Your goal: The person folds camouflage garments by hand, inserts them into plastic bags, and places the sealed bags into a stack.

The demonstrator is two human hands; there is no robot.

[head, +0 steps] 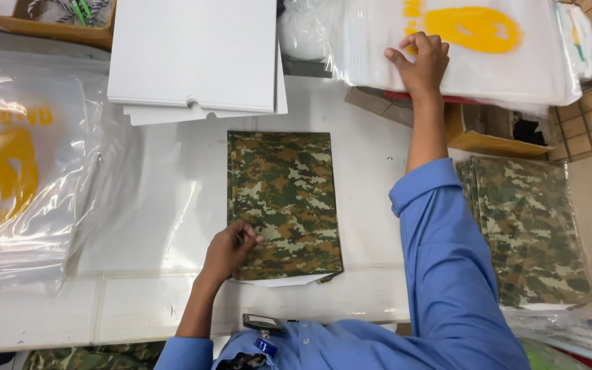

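A folded camouflage cloth [282, 199] lies flat in the middle of the white table [138, 301], with a white card edge showing under its near end. My left hand [231, 248] rests on its near left corner, fingers curled on the fabric edge. My right hand [421, 62] reaches far forward, its fingers pressing on a stack of clear plastic bags [488, 62] printed with a yellow mark.
White card sheets [196, 55] are stacked at the far centre. More clear printed bags [15, 171] lie at the left. A pile of packed camouflage cloths [532, 233] sits at the right, beside a cardboard box [488, 133]. Tiled floor shows far right.
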